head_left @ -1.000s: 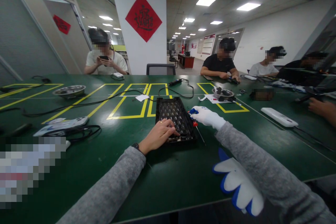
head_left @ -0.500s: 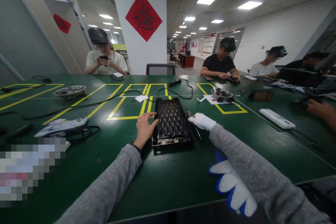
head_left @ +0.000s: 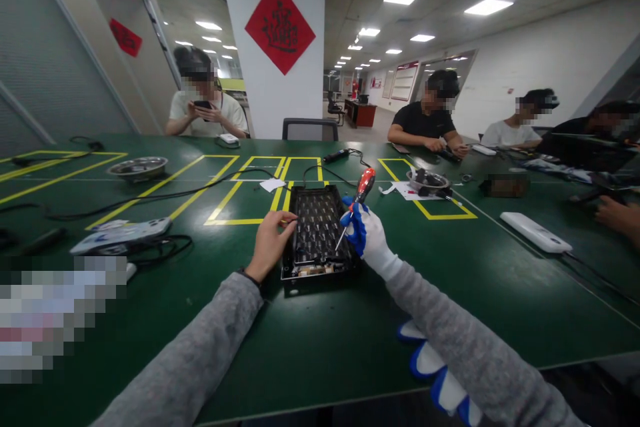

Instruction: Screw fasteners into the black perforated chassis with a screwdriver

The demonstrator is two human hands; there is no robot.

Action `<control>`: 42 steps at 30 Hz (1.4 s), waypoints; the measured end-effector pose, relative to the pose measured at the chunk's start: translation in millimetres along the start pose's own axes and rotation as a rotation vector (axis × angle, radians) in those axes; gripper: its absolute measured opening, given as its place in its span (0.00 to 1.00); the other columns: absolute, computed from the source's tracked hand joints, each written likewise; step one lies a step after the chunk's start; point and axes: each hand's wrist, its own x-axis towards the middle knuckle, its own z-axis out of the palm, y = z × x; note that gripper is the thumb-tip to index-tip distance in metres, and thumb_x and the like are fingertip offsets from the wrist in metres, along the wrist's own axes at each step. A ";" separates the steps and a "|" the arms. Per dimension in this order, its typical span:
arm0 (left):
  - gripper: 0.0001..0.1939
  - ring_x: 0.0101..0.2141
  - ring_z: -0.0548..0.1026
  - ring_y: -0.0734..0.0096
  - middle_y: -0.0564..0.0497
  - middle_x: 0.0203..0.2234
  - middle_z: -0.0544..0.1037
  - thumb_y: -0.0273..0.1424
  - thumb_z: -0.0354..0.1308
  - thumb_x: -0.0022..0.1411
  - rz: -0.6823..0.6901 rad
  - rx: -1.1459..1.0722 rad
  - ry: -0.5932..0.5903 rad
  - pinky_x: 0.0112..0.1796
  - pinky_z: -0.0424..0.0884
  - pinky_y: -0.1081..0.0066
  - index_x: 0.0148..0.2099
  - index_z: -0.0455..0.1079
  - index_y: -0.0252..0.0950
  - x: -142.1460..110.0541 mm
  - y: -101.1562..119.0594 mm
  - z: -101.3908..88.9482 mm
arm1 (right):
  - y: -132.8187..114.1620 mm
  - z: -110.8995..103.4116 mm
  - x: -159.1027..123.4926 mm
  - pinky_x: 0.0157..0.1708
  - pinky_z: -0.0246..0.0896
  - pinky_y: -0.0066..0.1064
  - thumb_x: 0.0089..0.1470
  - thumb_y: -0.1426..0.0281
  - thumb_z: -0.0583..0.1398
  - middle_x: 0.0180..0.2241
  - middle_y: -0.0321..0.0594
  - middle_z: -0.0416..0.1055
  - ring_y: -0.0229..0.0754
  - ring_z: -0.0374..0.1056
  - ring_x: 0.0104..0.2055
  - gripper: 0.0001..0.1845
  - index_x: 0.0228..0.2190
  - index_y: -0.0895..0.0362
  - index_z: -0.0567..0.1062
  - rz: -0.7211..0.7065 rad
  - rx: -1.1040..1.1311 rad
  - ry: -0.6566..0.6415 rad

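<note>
A black rectangular case point(head_left: 320, 227), with rows of dark, shiny shapes inside, lies on the green table before me. My bare left hand point(head_left: 271, 245) is closed at its left edge, thumb and forefinger gripping the rim. In a white and blue glove, my right hand point(head_left: 369, 235) is closed on a screwdriver point(head_left: 367, 183) with a red and black handle. The handle points up and away. Its metal shaft slants down to the left, and the tip is over the near right part of the case. Whether the tip touches anything I cannot tell.
On the green table point(head_left: 310, 340) a blue and white glove point(head_left: 440, 373) lies under my right forearm. Metal bowls point(head_left: 137, 168) stand left and right, the right one holding dark parts. A white power strip point(head_left: 536, 232), cables and several seated people are around.
My right hand has brought the screwdriver from beside the case to above it and turned it upright. My left thumb and forefinger have closed together at the case's left edge.
</note>
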 end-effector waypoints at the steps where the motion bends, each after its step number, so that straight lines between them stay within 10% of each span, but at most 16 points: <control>1: 0.10 0.32 0.71 0.69 0.50 0.33 0.73 0.34 0.55 0.58 0.074 -0.054 -0.088 0.38 0.67 0.68 0.41 0.71 0.36 0.3 10.1 -3.2 | 1.3 1.5 -4.7 0.16 0.53 0.20 0.53 0.55 0.54 0.23 0.32 0.67 0.28 0.56 0.17 0.24 0.47 0.56 0.65 -0.036 -0.016 0.000; 5: 0.12 0.32 0.72 0.69 0.50 0.31 0.75 0.39 0.61 0.54 0.214 -0.196 -0.487 0.35 0.67 0.71 0.36 0.73 0.35 -1.2 46.7 -1.3 | 0.0 8.7 -21.0 0.17 0.57 0.21 0.53 0.55 0.53 0.23 0.32 0.68 0.30 0.58 0.16 0.24 0.48 0.55 0.62 -0.113 -0.117 -0.047; 9: 0.10 0.30 0.72 0.71 0.51 0.28 0.76 0.36 0.60 0.56 0.195 -0.244 -0.599 0.33 0.67 0.72 0.33 0.74 0.34 -3.5 53.6 10.1 | 1.1 14.6 -28.4 0.19 0.59 0.22 0.53 0.56 0.55 0.25 0.32 0.68 0.30 0.59 0.18 0.24 0.48 0.54 0.62 -0.131 -0.173 -0.062; 21: 0.04 0.32 0.70 0.67 0.52 0.29 0.75 0.31 0.58 0.59 0.222 0.107 -0.337 0.35 0.62 0.68 0.35 0.72 0.37 -32.4 65.6 18.2 | 14.7 11.5 -29.8 0.20 0.56 0.22 0.53 0.58 0.56 0.26 0.33 0.67 0.31 0.59 0.21 0.20 0.46 0.54 0.65 -0.167 -0.063 -0.058; 42: 0.04 0.33 0.69 0.68 0.50 0.31 0.73 0.25 0.52 0.62 0.325 0.070 -0.373 0.35 0.61 0.69 0.36 0.68 0.36 -37.5 67.1 19.6 | 10.8 9.4 -31.6 0.19 0.53 0.23 0.56 0.58 0.54 0.24 0.34 0.65 0.30 0.55 0.20 0.21 0.46 0.57 0.68 -0.178 -0.117 -0.106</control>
